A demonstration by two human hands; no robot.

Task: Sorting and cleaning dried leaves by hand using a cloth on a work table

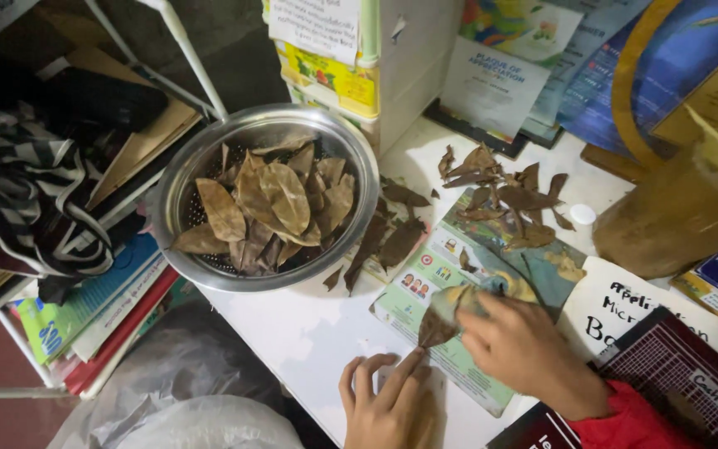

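Dry leaf (437, 326) is what we hold now, a brown and curled one, just above the printed leaflet (425, 278) near the front edge of the white surface (309, 328). We judge it very light, thin and brittle: it will crack if we press it flat or bend it fast, and it will not slip, because the skin is rough and dry. The best place to take it seems to be the thicker end near the stem or along the middle rib, with soft finger pressure only.

Our right hand (525, 349) is closed narrow around the upper part of the leaf, fingers curled together with the leaf between the tips. Our left hand (388, 399) lies half open with the palm down on the surface, and its long fingers reach up to touch the lower tip of the same leaf.

To the far left stands a metal colander (178, 195) full of whole dry leaves (272, 204). More leaves, some broken (500, 195), lie loose on the surface to the far right, beside a small white cap (582, 214) and a brown paper bag (666, 220).
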